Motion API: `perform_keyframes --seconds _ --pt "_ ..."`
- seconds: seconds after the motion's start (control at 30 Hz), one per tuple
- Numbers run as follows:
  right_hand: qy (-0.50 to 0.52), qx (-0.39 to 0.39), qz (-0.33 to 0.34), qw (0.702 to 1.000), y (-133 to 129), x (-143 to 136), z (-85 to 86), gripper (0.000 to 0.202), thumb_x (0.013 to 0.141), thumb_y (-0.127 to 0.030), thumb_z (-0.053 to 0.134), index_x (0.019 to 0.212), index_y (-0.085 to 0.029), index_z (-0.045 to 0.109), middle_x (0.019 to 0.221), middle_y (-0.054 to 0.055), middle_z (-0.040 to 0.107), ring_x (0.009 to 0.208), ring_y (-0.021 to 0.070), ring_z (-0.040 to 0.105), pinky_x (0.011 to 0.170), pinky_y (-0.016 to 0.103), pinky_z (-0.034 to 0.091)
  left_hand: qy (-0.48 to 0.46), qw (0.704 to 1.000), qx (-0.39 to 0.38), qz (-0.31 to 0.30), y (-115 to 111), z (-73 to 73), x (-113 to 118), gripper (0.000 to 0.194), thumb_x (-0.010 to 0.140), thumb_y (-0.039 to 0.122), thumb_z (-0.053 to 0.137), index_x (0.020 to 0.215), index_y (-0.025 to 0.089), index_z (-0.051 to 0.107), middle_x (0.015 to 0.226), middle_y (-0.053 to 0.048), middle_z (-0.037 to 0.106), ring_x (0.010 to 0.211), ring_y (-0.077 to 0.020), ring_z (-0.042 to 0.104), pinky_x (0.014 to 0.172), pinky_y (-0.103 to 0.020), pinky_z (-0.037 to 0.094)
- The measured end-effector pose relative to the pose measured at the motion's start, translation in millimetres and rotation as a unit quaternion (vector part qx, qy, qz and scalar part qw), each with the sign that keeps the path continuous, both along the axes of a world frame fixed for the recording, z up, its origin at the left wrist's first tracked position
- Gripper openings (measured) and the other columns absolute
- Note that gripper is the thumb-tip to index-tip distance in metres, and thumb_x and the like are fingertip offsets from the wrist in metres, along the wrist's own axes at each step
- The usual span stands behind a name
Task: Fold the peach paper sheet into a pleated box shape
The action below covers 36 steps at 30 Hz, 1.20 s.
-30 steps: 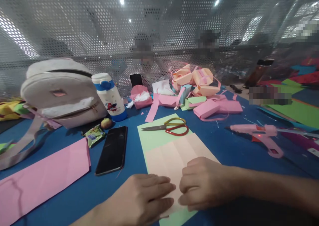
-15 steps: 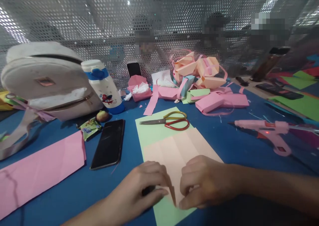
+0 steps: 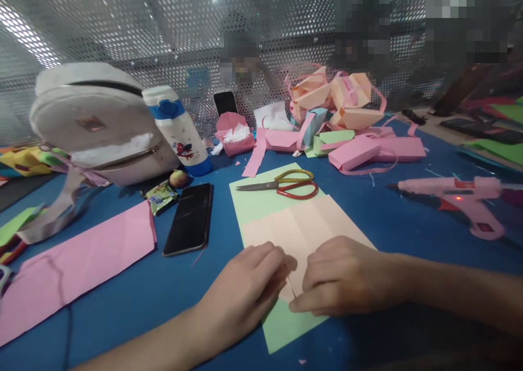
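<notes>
A creased peach paper sheet [image 3: 304,224] lies on a light green sheet [image 3: 281,322], with faint fold lines across it. My left hand [image 3: 261,278] is curled over the peach paper's near left part, its fingers closed on a folded flap that they mostly hide. Close beside it, my right hand [image 3: 347,278] has bent fingers, the thumb and index tip pressing the paper's near edge. Beyond both hands, scissors [image 3: 261,186] with one yellow and one red handle loop rest on the green sheet.
To the left are a black phone [image 3: 190,218], a folded pink paper [image 3: 93,251], a snack packet [image 3: 162,196], a bottle [image 3: 180,134] and a backpack [image 3: 98,120]. A pink glue gun [image 3: 453,188] with a lit red light lies right. Folded paper pieces [image 3: 347,104] pile up behind.
My left fingers have moved from lifting a raised flap to pressing it down on the peach paper. My right hand stays at the near edge. The view has shifted slightly.
</notes>
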State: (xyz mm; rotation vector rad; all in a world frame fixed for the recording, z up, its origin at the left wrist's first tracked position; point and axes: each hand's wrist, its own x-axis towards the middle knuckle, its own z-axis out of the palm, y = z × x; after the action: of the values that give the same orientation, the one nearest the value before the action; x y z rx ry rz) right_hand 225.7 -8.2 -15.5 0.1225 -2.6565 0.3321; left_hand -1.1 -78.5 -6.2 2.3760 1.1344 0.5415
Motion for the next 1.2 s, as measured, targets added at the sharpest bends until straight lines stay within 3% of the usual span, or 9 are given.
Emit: perform_keyframes --seconds 0.2,0.33,0.4,0.5,0.63,0.73,0.93,1.2 --pt "0.009 -0.038 -0.025 0.999 -3 -4 0.8 0.02 0.099 -0.028 0.055 0.087 -0.019 0.068 0.074 -0.003 0.068 0.064 0.0084 0.058 0.059 0.026 0.036 0.034 0.998 0.057 -0.021 -2 -1.9 -3 0.014 0.1 0.015 0.04 0.103 0.02 0.053 0.093 -0.004 0.054 0.078 -0.0166 0.052 0.063 -0.026 0.039" --pt "-0.016 -0.068 -0.043 0.997 -4 -4 0.8 0.025 0.098 -0.034 0.056 0.083 -0.017 0.067 0.072 -0.002 0.066 0.064 0.009 0.057 0.059 0.026 0.035 0.08 0.985 0.148 -0.021 -6 -3.0 -11 0.018 0.102 0.02 0.042 0.105 0.019 0.059 0.105 -0.007 0.061 0.086 -0.0182 0.057 0.07 -0.03 0.046" --pt "-0.048 -0.116 -0.057 0.99 -4 -4 1.7 0.027 0.098 -0.037 0.056 0.082 -0.017 0.065 0.071 -0.002 0.065 0.064 0.0082 0.057 0.06 0.023 0.037 0.082 0.974 0.205 -0.057 -8 1.3 -14 0.025 0.104 0.018 0.037 0.109 0.016 0.061 0.116 -0.01 0.065 0.104 -0.021 0.059 0.087 -0.035 0.049" --pt "-0.081 -0.157 -0.072 0.982 -3 -3 1.9 0.027 0.097 -0.038 0.057 0.08 -0.017 0.064 0.069 -0.003 0.063 0.065 0.0083 0.058 0.061 0.021 0.038 0.073 0.952 0.255 -0.152 -9 13.6 -18 0.034 0.104 0.013 0.031 0.113 0.009 0.063 0.122 -0.011 0.068 0.122 -0.0218 0.057 0.107 -0.037 0.043" --pt "-0.061 -0.073 -0.037 0.995 -1 -2 -1.7 0.017 0.097 -0.035 0.058 0.093 -0.023 0.068 0.076 -0.004 0.065 0.069 0.0096 0.057 0.061 0.026 0.035 0.157 0.929 0.239 -0.234 -9 25.2 -24 0.044 0.104 0.012 0.022 0.124 0.004 0.06 0.129 -0.014 0.064 0.123 -0.0241 0.059 0.106 -0.038 0.048" --pt "-0.046 -0.045 -0.023 0.998 0 -1 -2.8 0.011 0.095 -0.032 0.06 0.1 -0.027 0.069 0.081 -0.006 0.067 0.069 0.009 0.057 0.06 0.027 0.033 0.185 0.921 0.256 -0.23 -11 16.9 -28 0.046 0.104 0.011 0.02 0.128 0.005 0.058 0.133 -0.013 0.061 0.124 -0.0237 0.058 0.104 -0.036 0.049" --pt "-0.037 -0.03 -0.02 0.999 0 -4 2.0 0.012 0.096 -0.03 0.059 0.1 -0.026 0.068 0.082 -0.006 0.068 0.067 0.0084 0.056 0.059 0.027 0.034 0.117 0.93 0.302 -0.176 -17 -20.6 -33 0.039 0.104 0.014 0.032 0.134 0.007 0.055 0.141 -0.013 0.054 0.13 -0.0246 0.052 0.109 -0.038 0.044" --pt "-0.037 -0.025 -0.025 0.999 0 -7 7.5 0.011 0.096 -0.028 0.059 0.094 -0.024 0.069 0.082 -0.007 0.068 0.066 0.0079 0.055 0.058 0.027 0.035 0.138 0.922 0.313 -0.18 -16 -29.6 -37 0.037 0.103 0.014 0.037 0.136 0.01 0.054 0.141 -0.01 0.055 0.129 -0.0215 0.054 0.109 -0.033 0.044"
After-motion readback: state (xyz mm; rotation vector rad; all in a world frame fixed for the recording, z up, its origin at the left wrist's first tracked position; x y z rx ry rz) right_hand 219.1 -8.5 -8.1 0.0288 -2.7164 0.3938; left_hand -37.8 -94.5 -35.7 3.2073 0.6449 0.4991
